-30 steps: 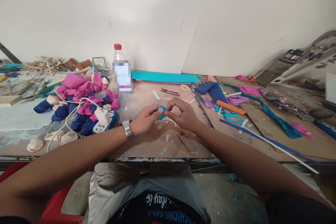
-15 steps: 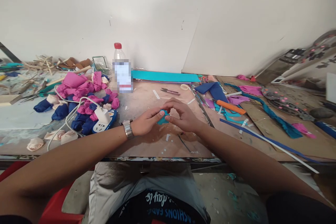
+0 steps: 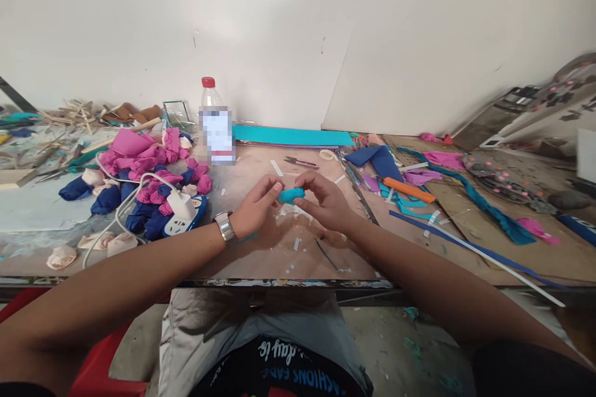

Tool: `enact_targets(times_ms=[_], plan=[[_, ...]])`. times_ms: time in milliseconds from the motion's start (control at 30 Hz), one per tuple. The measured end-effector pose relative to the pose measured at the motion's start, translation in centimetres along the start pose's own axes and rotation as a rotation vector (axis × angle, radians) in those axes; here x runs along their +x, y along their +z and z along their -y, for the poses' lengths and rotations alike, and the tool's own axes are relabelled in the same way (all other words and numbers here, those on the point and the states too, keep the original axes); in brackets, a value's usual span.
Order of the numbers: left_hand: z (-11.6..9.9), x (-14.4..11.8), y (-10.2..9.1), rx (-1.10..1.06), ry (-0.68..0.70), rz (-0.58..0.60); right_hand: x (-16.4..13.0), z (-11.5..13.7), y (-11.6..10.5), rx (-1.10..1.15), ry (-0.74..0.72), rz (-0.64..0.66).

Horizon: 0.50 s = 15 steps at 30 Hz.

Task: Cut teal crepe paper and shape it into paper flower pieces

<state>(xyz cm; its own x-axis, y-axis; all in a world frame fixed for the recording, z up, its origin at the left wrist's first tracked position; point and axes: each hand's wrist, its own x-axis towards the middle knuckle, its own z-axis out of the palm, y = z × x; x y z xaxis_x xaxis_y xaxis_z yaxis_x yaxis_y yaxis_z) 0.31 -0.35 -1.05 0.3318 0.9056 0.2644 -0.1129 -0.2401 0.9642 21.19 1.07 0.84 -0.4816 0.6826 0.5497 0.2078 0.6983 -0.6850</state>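
"Where was the turq. roll?"
"Roughly mid-pic, btwn both hands, over the worktop."
"Grip?"
"L hand pinched its 9 o'clock end; R hand had thumb + fingers on the 3 o'clock end."
"Nearby?"
"Snips lay at approx. 12 o'clock from it, orange tool at 3, pink + navy cloth pile at 9."

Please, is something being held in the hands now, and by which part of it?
A small turquoise roll, by its ends: the left hand at one, the right hand at the other.
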Motion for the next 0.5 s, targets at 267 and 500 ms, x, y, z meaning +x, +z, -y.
enact_targets(times_ms=[267, 500], plan=[[-0.05, 0.64, -0.33, 0.019, 0.012, -0.170, -0.02, -0.72, 0.19, 0.062, 0.057, -0.127], [0.05, 0.40, 0.13, -0.044, -0.009, -0.104, 0.05, -0.78, 0.33, 0.098, 0.050, -0.128]])
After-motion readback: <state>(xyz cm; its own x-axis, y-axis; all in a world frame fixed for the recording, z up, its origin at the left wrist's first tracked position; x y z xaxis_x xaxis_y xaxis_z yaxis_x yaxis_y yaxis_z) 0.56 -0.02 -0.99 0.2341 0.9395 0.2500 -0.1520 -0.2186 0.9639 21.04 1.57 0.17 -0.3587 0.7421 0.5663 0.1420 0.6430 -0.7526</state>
